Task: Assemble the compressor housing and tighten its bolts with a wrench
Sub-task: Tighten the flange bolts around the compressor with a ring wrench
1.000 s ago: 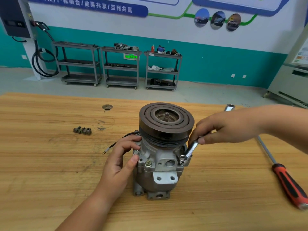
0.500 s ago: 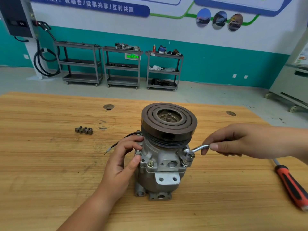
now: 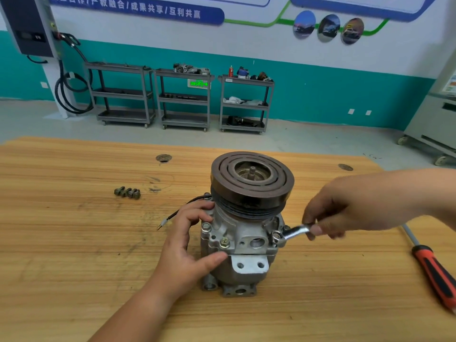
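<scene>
The compressor housing (image 3: 237, 243) stands upright on the table (image 3: 74, 243) with its pulley (image 3: 251, 178) on top. It is cast metal, likely heavy, rigid and top-weighted, so it is best braced low on the body. The left hand (image 3: 187, 243) grips the housing's left flank. On the housing's right, the right hand (image 3: 345, 208) pinches the wrench (image 3: 293, 232), whose head sits on a flange bolt (image 3: 275, 235). Loose bolts (image 3: 127, 193) lie well to the housing's left, and a screwdriver (image 3: 434, 270) far to its right

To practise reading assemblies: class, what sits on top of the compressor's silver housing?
A dark round pulley sits on the housing, with a short shaft standing in its open centre. The joint beneath the pulley is covered, so how it attaches cannot be seen.
</scene>
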Demonstrator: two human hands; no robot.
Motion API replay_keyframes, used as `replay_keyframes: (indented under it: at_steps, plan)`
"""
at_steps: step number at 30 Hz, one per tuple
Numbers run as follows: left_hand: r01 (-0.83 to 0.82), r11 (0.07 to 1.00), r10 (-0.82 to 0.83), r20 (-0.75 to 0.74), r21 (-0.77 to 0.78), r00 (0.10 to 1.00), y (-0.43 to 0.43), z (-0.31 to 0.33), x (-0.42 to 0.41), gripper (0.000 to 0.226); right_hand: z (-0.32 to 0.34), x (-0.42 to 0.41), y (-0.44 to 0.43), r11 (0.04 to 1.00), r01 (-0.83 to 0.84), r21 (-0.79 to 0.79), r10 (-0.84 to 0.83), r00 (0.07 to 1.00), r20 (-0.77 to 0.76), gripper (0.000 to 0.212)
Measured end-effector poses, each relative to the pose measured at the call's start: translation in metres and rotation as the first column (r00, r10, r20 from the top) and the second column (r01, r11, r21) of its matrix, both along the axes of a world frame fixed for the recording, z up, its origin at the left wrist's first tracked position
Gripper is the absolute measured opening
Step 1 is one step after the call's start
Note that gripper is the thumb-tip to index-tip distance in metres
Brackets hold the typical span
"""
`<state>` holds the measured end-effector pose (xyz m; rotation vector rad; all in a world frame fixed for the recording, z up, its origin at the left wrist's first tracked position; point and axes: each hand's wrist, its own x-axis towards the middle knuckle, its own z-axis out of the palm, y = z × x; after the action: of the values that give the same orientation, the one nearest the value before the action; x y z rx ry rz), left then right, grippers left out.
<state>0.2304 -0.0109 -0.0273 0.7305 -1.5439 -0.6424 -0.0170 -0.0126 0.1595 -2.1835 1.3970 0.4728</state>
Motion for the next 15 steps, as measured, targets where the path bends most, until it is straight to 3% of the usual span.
replay_keyframes:
  at_steps: [2,3,6,9,12,13,15]
  plan:
    - [-0.005,1.000,0.005,0.001,-0.001,1.000,0.000,-0.001,-0.001,0.048,-0.008,-0.003,0.005,0.953,0.110,0.282,-0.157,0.976,0.153,0.014]
    - [-0.004,1.000,0.004,0.000,0.001,1.000,0.000,-0.001,0.000,0.048,-0.012,-0.003,0.010,0.884,0.140,0.446,-0.264,0.936,0.231,0.015]
    - [0.001,1.000,-0.001,0.006,0.000,1.000,-0.001,-0.002,0.001,0.049,-0.031,0.004,0.033,0.645,0.091,0.759,-0.575,0.712,0.403,0.017]
    - [0.005,1.000,-0.005,0.015,-0.014,1.000,-0.001,-0.002,0.001,0.048,-0.054,0.020,0.058,0.580,0.044,0.814,-0.760,0.390,0.520,0.023]
    - [-0.004,1.000,0.004,0.011,-0.024,1.000,-0.002,-0.002,0.000,0.047,-0.068,0.040,0.076,0.553,0.044,0.832,-0.832,0.087,0.548,0.017]
    - [-0.006,1.000,0.006,0.009,-0.026,1.000,-0.002,-0.002,0.000,0.047,-0.070,0.042,0.078,0.544,0.017,0.839,-0.839,0.044,0.543,0.018]
    - [-0.009,1.000,0.009,0.012,-0.024,1.000,-0.002,-0.001,0.001,0.048,-0.068,0.040,0.079,0.557,-0.052,0.829,-0.821,0.111,0.559,0.019]
